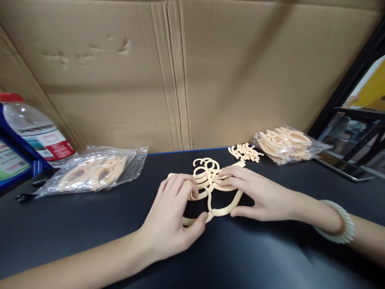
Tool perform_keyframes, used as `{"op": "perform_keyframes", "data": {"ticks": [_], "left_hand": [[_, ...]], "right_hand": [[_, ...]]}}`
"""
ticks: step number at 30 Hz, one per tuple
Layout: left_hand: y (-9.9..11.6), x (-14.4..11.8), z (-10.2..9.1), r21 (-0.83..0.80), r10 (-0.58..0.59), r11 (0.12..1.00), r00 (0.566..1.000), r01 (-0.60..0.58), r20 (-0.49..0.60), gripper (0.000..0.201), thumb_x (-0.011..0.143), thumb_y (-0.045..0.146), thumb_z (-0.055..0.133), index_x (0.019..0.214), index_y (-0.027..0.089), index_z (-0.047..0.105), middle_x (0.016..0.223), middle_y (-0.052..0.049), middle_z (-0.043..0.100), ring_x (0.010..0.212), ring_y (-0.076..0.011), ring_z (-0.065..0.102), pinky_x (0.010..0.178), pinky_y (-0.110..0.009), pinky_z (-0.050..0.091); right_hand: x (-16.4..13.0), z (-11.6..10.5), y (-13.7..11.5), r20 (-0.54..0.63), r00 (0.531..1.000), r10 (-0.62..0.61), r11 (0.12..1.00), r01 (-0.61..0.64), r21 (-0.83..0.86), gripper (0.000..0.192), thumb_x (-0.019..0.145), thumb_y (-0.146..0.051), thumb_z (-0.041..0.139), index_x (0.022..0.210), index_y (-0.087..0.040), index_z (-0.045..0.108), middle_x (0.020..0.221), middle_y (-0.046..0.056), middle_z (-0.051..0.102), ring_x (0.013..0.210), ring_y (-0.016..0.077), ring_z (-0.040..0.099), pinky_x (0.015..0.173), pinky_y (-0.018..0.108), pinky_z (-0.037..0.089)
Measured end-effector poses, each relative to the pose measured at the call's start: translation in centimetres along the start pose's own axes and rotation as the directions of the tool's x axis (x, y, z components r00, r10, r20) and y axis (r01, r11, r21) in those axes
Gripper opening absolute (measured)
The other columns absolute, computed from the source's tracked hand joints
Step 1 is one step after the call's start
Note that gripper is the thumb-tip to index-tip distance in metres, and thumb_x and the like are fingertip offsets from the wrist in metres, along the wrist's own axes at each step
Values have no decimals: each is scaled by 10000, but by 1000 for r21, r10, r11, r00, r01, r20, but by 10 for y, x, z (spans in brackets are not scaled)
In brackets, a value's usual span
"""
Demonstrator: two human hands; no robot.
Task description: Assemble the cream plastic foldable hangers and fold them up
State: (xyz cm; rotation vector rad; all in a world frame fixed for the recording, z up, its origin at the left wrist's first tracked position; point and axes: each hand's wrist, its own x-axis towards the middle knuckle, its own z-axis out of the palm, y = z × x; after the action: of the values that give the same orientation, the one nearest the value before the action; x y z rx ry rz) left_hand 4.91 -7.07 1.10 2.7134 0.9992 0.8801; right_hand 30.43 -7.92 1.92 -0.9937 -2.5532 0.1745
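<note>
A small stack of cream plastic hangers (pixel 210 180) lies flat on the black table (pixel 90 224), hooks pointing away from me. My left hand (pixel 173 216) grips its left half, thumb on the lower bar and fingers over the top. My right hand (pixel 255 194) rests on the right half, fingers pressing the stack near the hooks, thumb at the lower bar. A pale beaded bracelet (pixel 339 226) is on my right wrist.
A clear bag of hangers (pixel 96 170) lies at the left, another bag (pixel 285 144) at the back right, with loose cream hooks (pixel 245 152) beside it. A water bottle (pixel 36 134) stands far left, a tablet (pixel 345 156) far right. A cardboard wall (pixel 180 72) rises behind.
</note>
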Motion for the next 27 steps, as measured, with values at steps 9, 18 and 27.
{"op": "perform_keyframes", "data": {"ticks": [9,18,27], "left_hand": [[-7,-4,5,192,160,968,987,-162,24,121,849,94,473,799,200,500,1030,-61,601,1041,-252,534,882,-448,375],[-6,-2,4,357,249,893,961,-275,117,198,879,74,426,916,163,598,1018,-87,670,969,-261,597,860,-442,424],[-44,20,3,434,57,896,994,-90,90,298,878,186,456,1135,130,596,1194,-149,636,1115,-320,561,905,-491,471]], "right_hand": [[1,1,-3,-63,995,76,996,-78,-34,153,775,-172,609,925,-197,587,1225,141,555,1241,297,459,987,452,438],[6,31,-1,56,957,286,935,-265,-236,616,963,-378,299,1450,-1,299,1509,244,274,1420,346,199,1133,560,251],[61,45,41,-69,952,297,913,-305,-272,602,923,-322,346,1393,53,376,1467,271,346,1393,368,274,1146,525,231]]}}
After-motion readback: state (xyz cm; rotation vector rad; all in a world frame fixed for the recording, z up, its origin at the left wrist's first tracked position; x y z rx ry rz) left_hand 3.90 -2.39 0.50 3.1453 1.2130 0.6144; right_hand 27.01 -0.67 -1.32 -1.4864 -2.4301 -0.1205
